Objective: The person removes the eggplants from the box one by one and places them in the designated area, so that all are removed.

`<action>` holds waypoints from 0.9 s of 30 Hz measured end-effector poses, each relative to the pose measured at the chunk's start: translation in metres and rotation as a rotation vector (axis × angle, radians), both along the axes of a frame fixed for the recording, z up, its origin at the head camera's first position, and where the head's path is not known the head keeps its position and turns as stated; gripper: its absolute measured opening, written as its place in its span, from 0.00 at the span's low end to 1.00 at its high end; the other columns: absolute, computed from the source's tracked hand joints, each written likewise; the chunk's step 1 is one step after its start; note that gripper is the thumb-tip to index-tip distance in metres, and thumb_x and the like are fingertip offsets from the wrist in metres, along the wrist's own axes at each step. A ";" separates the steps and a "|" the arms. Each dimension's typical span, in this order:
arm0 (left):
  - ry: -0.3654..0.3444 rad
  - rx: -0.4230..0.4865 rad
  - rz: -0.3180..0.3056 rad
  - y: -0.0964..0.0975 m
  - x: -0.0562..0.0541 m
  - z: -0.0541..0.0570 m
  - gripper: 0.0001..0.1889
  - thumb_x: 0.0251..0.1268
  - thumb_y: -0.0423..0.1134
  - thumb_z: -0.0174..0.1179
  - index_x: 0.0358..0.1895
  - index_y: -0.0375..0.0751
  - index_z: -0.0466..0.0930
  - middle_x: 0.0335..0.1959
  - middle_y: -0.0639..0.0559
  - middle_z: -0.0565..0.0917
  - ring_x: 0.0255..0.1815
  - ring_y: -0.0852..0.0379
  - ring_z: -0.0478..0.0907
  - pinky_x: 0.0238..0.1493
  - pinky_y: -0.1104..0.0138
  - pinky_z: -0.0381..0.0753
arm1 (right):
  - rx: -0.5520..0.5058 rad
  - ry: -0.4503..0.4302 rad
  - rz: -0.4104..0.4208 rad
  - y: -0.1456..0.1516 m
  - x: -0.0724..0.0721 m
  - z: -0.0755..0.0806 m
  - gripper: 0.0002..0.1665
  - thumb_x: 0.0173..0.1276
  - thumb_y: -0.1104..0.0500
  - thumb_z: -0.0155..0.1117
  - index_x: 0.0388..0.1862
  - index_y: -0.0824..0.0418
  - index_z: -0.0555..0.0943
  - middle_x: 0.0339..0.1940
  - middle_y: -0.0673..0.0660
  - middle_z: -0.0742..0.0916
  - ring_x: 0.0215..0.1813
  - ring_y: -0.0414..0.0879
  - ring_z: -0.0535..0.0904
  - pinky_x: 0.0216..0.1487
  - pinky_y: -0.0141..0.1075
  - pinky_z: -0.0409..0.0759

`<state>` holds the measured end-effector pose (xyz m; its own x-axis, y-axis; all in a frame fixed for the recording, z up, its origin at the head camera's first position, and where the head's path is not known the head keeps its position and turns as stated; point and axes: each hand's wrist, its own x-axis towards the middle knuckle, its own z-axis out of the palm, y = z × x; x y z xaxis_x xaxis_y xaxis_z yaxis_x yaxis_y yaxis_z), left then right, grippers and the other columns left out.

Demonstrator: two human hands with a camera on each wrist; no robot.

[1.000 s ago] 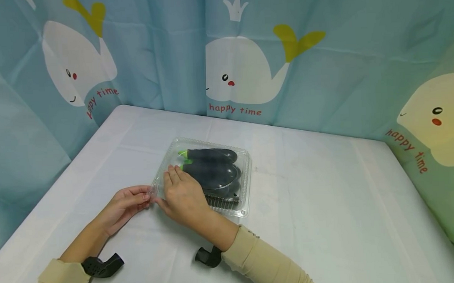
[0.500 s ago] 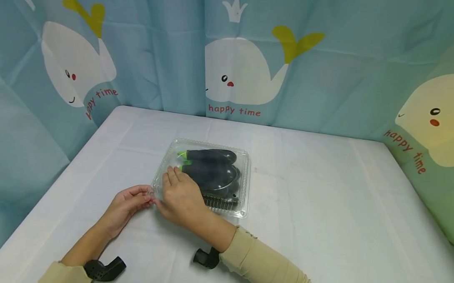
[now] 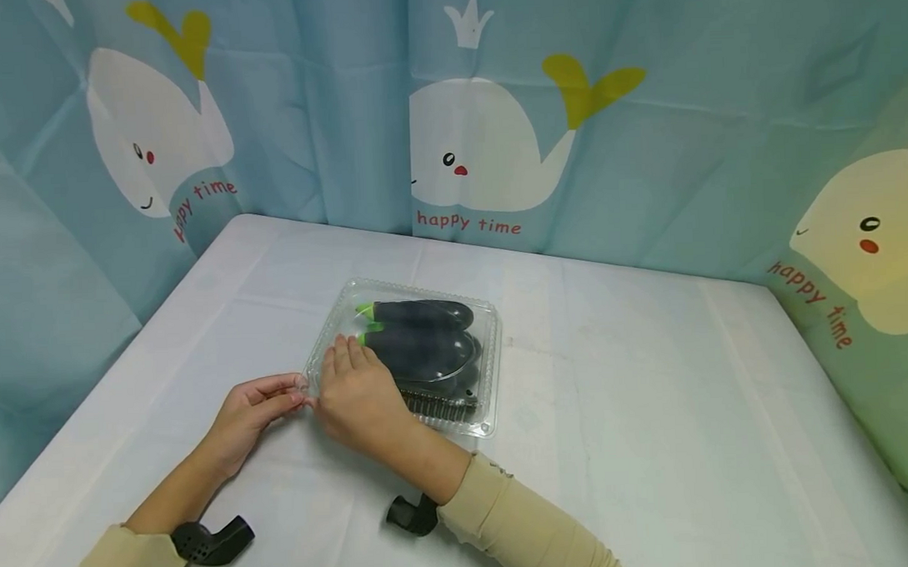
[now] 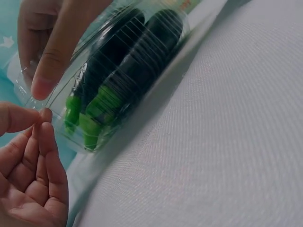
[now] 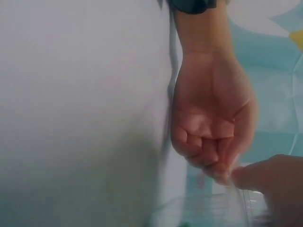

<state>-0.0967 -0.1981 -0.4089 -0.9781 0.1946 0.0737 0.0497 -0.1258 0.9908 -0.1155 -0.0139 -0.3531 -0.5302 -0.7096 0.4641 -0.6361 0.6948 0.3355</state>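
A clear plastic clamshell container (image 3: 492, 357) lies closed on the white table, with several dark eggplants (image 3: 422, 351) inside. Green caps (image 4: 99, 106) on the eggplants show through the plastic in the left wrist view. My left hand (image 3: 248, 412) pinches the container's near left corner between thumb and fingertips. My right hand (image 3: 360, 399) rests on the lid's left part with straight fingers, covering some of it. In the right wrist view, the right thumb (image 5: 265, 177) meets the left fingertips at the rim. The pinched edge itself is mostly hidden.
A white cloth covers the table (image 3: 654, 410). A blue curtain (image 3: 328, 113) with whale prints hangs along its back and sides. On each wrist sits a black camera mount, the left one (image 3: 211, 542) and the right one (image 3: 413, 515), both close above the cloth.
My right hand has shifted slightly left on the lid, toward the corner. My left hand keeps its pinch there, and the container stays in place.
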 end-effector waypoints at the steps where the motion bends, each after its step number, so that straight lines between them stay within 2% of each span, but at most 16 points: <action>1: 0.003 -0.008 0.006 0.000 0.000 0.000 0.11 0.63 0.24 0.52 0.45 0.34 0.79 0.35 0.58 0.84 0.37 0.65 0.80 0.42 0.74 0.79 | 0.024 0.014 0.004 0.000 0.000 0.000 0.31 0.62 0.43 0.57 0.47 0.70 0.80 0.46 0.64 0.83 0.51 0.52 0.79 0.51 0.39 0.78; 6: 0.032 -0.029 0.033 0.000 -0.001 -0.003 0.13 0.61 0.24 0.54 0.42 0.44 0.81 0.35 0.58 0.84 0.37 0.65 0.81 0.43 0.74 0.79 | 0.083 0.060 0.012 0.000 0.001 -0.001 0.28 0.66 0.46 0.52 0.48 0.70 0.80 0.46 0.64 0.83 0.50 0.53 0.79 0.49 0.40 0.79; 9: 0.062 -0.042 0.049 0.000 -0.002 -0.004 0.13 0.61 0.23 0.54 0.42 0.44 0.81 0.34 0.58 0.84 0.36 0.65 0.81 0.42 0.75 0.79 | 0.108 0.082 0.008 -0.001 0.001 -0.003 0.28 0.68 0.47 0.49 0.48 0.70 0.80 0.46 0.64 0.83 0.50 0.52 0.79 0.49 0.40 0.79; 11: 0.087 -0.049 0.056 0.001 -0.002 -0.004 0.12 0.60 0.22 0.55 0.43 0.38 0.80 0.34 0.58 0.84 0.36 0.65 0.81 0.41 0.75 0.79 | 0.122 0.085 0.005 -0.001 0.000 -0.003 0.27 0.69 0.47 0.48 0.48 0.69 0.80 0.47 0.64 0.83 0.50 0.52 0.79 0.50 0.40 0.79; 15: 0.120 -0.059 0.056 0.002 -0.002 -0.004 0.11 0.60 0.22 0.55 0.46 0.21 0.76 0.34 0.57 0.84 0.36 0.64 0.81 0.41 0.75 0.79 | 0.131 0.077 0.005 0.000 -0.001 -0.002 0.27 0.69 0.47 0.48 0.49 0.68 0.80 0.47 0.63 0.83 0.51 0.51 0.79 0.50 0.39 0.78; 17: 0.117 -0.059 0.053 0.003 -0.001 -0.004 0.13 0.60 0.22 0.54 0.47 0.14 0.72 0.34 0.56 0.84 0.36 0.64 0.81 0.41 0.75 0.79 | 0.109 0.065 0.008 0.001 -0.001 -0.002 0.27 0.69 0.47 0.49 0.49 0.68 0.80 0.47 0.63 0.83 0.51 0.51 0.79 0.50 0.39 0.78; 19: 0.092 -0.044 0.042 0.002 -0.001 -0.004 0.14 0.61 0.21 0.53 0.47 0.12 0.70 0.34 0.56 0.84 0.36 0.64 0.81 0.41 0.75 0.79 | 0.081 0.063 0.012 0.001 -0.001 -0.002 0.28 0.67 0.46 0.51 0.48 0.68 0.80 0.47 0.63 0.83 0.51 0.51 0.79 0.51 0.39 0.78; 21: 0.055 -0.021 0.025 0.002 0.000 -0.003 0.12 0.62 0.22 0.52 0.47 0.16 0.72 0.34 0.56 0.84 0.36 0.64 0.81 0.41 0.74 0.79 | 0.045 0.064 0.019 0.002 -0.001 -0.003 0.28 0.66 0.44 0.53 0.47 0.69 0.80 0.46 0.63 0.83 0.51 0.51 0.79 0.51 0.39 0.78; 24: -0.010 0.023 -0.007 0.000 -0.001 -0.001 0.09 0.63 0.23 0.51 0.44 0.29 0.78 0.34 0.56 0.84 0.36 0.64 0.80 0.41 0.73 0.80 | 0.000 0.079 0.026 0.004 -0.001 -0.004 0.31 0.64 0.42 0.55 0.47 0.69 0.80 0.46 0.63 0.83 0.51 0.52 0.79 0.52 0.39 0.77; 27: -0.058 0.056 -0.024 0.000 -0.001 0.001 0.10 0.63 0.24 0.51 0.41 0.38 0.80 0.33 0.55 0.83 0.35 0.64 0.80 0.40 0.73 0.80 | -0.034 0.061 0.036 0.010 0.000 -0.004 0.33 0.63 0.40 0.57 0.49 0.69 0.79 0.49 0.63 0.82 0.54 0.51 0.77 0.54 0.39 0.75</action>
